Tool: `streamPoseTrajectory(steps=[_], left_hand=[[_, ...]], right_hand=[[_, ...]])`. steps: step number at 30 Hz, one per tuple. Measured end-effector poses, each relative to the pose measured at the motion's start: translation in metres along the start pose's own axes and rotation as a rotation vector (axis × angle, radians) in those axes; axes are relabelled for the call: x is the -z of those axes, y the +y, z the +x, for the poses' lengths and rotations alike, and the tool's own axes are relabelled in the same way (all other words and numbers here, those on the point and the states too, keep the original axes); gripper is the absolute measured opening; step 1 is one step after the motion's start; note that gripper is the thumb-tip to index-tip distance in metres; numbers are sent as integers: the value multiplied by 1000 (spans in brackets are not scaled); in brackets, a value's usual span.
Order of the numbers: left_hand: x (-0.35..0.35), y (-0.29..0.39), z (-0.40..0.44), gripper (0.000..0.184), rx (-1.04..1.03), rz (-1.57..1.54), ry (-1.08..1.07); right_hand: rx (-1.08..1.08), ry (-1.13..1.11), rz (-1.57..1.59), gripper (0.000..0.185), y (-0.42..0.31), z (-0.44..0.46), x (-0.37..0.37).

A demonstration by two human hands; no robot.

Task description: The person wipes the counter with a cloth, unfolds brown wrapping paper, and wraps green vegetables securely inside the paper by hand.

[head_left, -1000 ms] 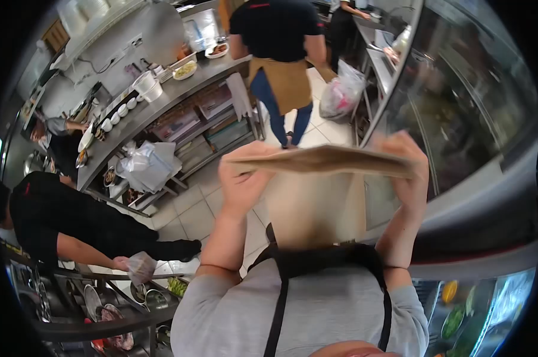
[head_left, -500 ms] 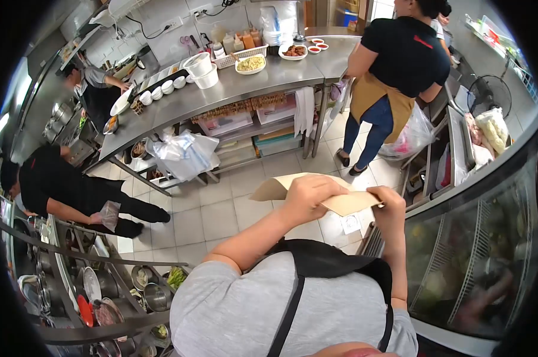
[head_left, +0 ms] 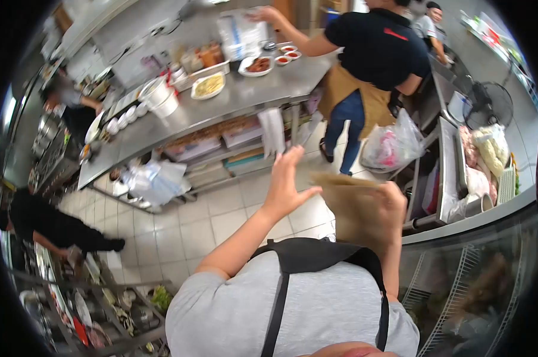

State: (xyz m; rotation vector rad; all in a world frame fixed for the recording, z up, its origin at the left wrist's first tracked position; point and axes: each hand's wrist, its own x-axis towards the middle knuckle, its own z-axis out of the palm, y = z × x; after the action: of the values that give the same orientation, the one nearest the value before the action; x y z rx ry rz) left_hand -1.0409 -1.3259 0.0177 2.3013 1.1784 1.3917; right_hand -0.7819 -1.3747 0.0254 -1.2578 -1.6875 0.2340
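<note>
A brown paper bag (head_left: 361, 211), somewhat blurred, hangs in front of my chest on the right. My right hand (head_left: 391, 202) is closed on its upper right edge. To the left of the bag my left hand (head_left: 288, 184) is raised, thumb and fingers spread, with nothing in it; a small gap separates the thumb from the bag's left edge. Beyond both hands lies the tiled floor (head_left: 215, 229).
A steel counter (head_left: 191, 116) ahead bears a dish of yellow food (head_left: 209, 86), a dish of browned food (head_left: 257, 65) and white tubs. One co-worker (head_left: 376, 47) stands at it, another (head_left: 49, 223) at left. Right are a plastic bag (head_left: 391, 143) and a glass-fronted cabinet (head_left: 459, 297).
My left hand has let go of the paper and opened. The bag now hangs lower from my right hand. My view has shifted, and the co-worker ahead has stretched an arm over the counter.
</note>
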Motion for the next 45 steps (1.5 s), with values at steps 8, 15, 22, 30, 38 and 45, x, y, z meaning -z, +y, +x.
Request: streamPoseTrajectory(steps=[8,15,22,30,38,45], left_hand=[[-129,27,59,15,-27,-291,-418],[-191,0,60,10,-58,-226,-663],[-237,-42,93,11,110,-592,-717],[-247,2,200,14,-55,-632,-499],[-219,7,218,18,-183,-574,-357],[-207,-23,250,13,-96,-407,-286]], right_hand=[[349,-172,-24,15,47,50,14],[183,-50,-66,23,86,53,69],[-60,244,-113,18,111,48,130],[-211,301,-600,61,118,76,142],[-393,86,-373,4,158,93,85],[-543,9,-441,33,168,85,108]])
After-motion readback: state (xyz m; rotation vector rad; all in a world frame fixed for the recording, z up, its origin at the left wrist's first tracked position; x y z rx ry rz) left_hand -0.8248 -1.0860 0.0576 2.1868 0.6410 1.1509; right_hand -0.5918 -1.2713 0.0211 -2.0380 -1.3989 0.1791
